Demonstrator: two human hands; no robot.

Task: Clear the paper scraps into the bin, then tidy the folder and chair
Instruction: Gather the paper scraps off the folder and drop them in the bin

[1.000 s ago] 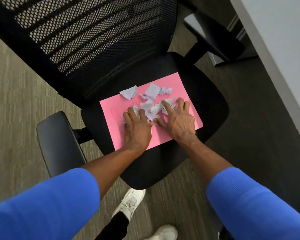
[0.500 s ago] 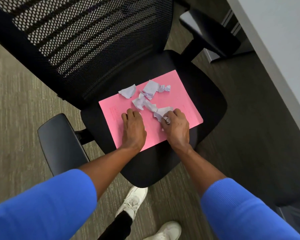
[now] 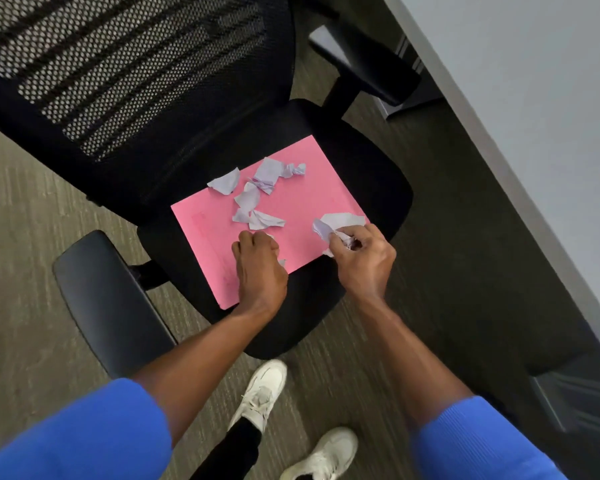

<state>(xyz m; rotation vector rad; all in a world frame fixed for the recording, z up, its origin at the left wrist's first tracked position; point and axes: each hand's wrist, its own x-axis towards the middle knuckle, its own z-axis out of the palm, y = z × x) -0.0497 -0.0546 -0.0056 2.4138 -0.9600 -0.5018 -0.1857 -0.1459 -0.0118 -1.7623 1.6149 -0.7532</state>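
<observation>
Two bare hands work over a flat pink card folder (image 3: 291,216) lying on the seat of a black mesh-backed office chair (image 3: 371,174). The right hand (image 3: 362,261) is curled tight around a bunch of crumpled pale lilac paper scraps (image 3: 338,223), which stick out past its fingers above the folder's right edge. The left hand (image 3: 258,268) rests knuckles-up on the folder's near half, fingers folded under; a bit of pale paper shows at its fingertips and beside its thumb, so it seems to be clutching scraps too, though how many I cannot tell. More loose lilac scraps (image 3: 257,195) lie scattered on the far half of the folder, apart from both hands. Blue sleeves (image 3: 84,434) cover both upper arms. White trainers (image 3: 260,393) stand on grey-brown carpet (image 3: 25,265) below the seat. A pale grey desk surface (image 3: 534,98) runs along the right side.
</observation>
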